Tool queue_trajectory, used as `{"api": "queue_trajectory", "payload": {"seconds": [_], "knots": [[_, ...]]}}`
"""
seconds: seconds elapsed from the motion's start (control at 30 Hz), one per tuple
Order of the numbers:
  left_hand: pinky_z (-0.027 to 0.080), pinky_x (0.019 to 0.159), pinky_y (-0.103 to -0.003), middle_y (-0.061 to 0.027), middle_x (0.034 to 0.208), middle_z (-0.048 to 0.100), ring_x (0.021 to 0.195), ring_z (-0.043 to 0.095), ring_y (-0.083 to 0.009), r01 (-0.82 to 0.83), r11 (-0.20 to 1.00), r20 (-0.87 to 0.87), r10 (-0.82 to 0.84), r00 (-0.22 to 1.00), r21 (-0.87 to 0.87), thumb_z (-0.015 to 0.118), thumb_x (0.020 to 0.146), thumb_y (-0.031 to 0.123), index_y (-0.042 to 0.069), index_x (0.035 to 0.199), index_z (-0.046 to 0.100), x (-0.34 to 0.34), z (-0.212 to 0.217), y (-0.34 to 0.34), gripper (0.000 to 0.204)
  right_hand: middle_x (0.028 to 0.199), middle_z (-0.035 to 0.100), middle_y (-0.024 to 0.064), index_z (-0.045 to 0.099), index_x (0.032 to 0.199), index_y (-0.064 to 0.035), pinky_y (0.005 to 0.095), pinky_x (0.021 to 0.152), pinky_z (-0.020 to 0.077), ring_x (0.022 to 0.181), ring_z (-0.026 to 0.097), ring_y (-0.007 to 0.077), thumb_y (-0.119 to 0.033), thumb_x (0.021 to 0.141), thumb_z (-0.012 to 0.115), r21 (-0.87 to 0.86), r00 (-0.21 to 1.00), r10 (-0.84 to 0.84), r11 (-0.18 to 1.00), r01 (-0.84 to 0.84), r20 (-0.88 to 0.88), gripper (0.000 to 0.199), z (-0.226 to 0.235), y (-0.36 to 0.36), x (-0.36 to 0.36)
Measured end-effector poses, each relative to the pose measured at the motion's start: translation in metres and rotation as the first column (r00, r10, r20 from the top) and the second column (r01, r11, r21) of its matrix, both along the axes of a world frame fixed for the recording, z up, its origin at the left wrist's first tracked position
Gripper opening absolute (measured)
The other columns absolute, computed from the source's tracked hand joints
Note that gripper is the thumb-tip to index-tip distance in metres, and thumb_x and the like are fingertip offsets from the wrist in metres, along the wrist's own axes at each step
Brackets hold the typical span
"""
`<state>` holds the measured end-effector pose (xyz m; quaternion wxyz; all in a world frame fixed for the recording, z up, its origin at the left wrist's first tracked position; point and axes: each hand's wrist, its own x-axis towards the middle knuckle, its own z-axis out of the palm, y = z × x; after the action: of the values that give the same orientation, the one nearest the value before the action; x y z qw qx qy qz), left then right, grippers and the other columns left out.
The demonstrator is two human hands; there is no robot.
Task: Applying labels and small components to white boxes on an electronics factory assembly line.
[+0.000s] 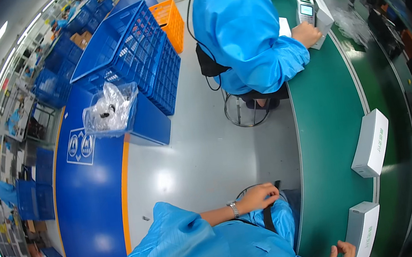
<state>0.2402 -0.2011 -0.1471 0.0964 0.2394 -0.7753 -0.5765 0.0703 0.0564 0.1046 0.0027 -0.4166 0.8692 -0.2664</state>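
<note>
White box (364, 232) lies closed — right hand (343, 255) (bare) beside it.

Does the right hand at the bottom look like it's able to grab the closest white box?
Probably yes: the right hand is right beside the closest white box, and nothing seems to stand between them.

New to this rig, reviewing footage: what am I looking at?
No robot here: these are a person's bare hands. The single picture comes from a wide fisheye camera on their head, looking down, so straight edges bend. The left hand, with a metal wristband behind it, shows nothing held. The right hand is at the nearest white box; whether it grips is unclear. Another white box lies farther along the green work surface, where a co-worker's hand is on a third box.
</note>
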Motion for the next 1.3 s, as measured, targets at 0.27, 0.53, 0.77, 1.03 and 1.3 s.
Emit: {"api": "queue_trajectory", "payload": {"seconds": [0.27, 0.53, 0.77, 1.03, 1.3], "knots": [[0.05, 0.079, -0.045, -0.0167, 0.095, 0.066, 0.086, 0.064, -0.0344, -0.409, 0.91, 0.149, 0.414, 0.898, -0.063, 0.059, 0.105, 0.034, 0.002, 0.093, 0.067, 0.082, 0.001, 0.018, 0.035, 0.101, 0.071, 0.017, 0.072, 0.105, 0.0036, 0.0352, 0.077, 0.0586, 0.088, 0.07, 0.0288, 0.003, 0.093, 0.076, -0.152, 0.944, 0.246, 0.965, -0.216, 0.22, 0.012, 0.002, -0.018, -0.014], [0.05, 0.08, -0.052, -0.0234, 0.095, 0.069, 0.086, 0.064, -0.0426, -0.742, 0.666, 0.542, 0.653, 0.529, -0.079, 0.056, 0.103, 0.032, 0.0, 0.09, 0.068, 0.231, -0.074, 0.158, 0.037, 0.093, 0.071, 0.015, 0.075, 0.099, 0.0003, 0.0354, 0.075, 0.0552, 0.083, 0.069, 0.0277, 0.002, 0.089, 0.078, -0.099, 0.703, 0.634, 0.761, -0.641, 0.322, 0.011, 0.007, -0.099, 0.028], [0.052, 0.082, -0.051, -0.0189, 0.095, 0.072, 0.094, 0.067, -0.0389, -0.917, 0.398, 0.602, 0.742, 0.293, -0.043, 0.063, 0.097, 0.029, 0.004, 0.093, 0.071, 0.271, -0.132, 0.235, 0.026, 0.097, 0.074, 0.0123, 0.077, 0.104, -0.0113, 0.0509, 0.099, 0.0474, 0.095, 0.067, 0.0355, -0.025, 0.096, 0.068, 0.538, 0.363, 0.897, 0.441, -0.718, -0.252, 0.018, -0.09, -0.21, 0.027], [0.055, 0.078, -0.046, -0.0129, 0.095, 0.074, 0.088, 0.069, -0.0335, -0.998, 0.052, 0.543, 0.839, 0.02, -0.043, 0.065, 0.093, 0.026, 0.009, 0.097, 0.072, 0.348, -0.227, 0.143, 0.019, 0.093, 0.074, 0.0111, 0.078, 0.099, -0.015, 0.0573, 0.113, 0.0384, 0.096, 0.067, 0.035, -0.026, 0.086, 0.068, 0.714, 0.288, 0.903, 0.428, -0.553, -0.318, 0.02, -0.138, -0.217, -0.005], [0.056, 0.086, -0.043, -0.0143, 0.099, 0.075, 0.096, 0.071, -0.0327, -0.932, -0.356, 0.645, 0.698, -0.31, -0.063, 0.068, 0.093, 0.028, 0.009, 0.101, 0.073, 0.432, -0.344, 0.164, 0.022, 0.093, 0.067, 0.0089, 0.069, 0.116, -0.0101, 0.0387, 0.095, 0.0487, 0.083, 0.059, 0.0218, -0.015, 0.1, 0.065, 0.535, 0.756, 0.587, 0.555, -0.637, 0.29, 0.018, -0.172, -0.318, 0.096]]}}
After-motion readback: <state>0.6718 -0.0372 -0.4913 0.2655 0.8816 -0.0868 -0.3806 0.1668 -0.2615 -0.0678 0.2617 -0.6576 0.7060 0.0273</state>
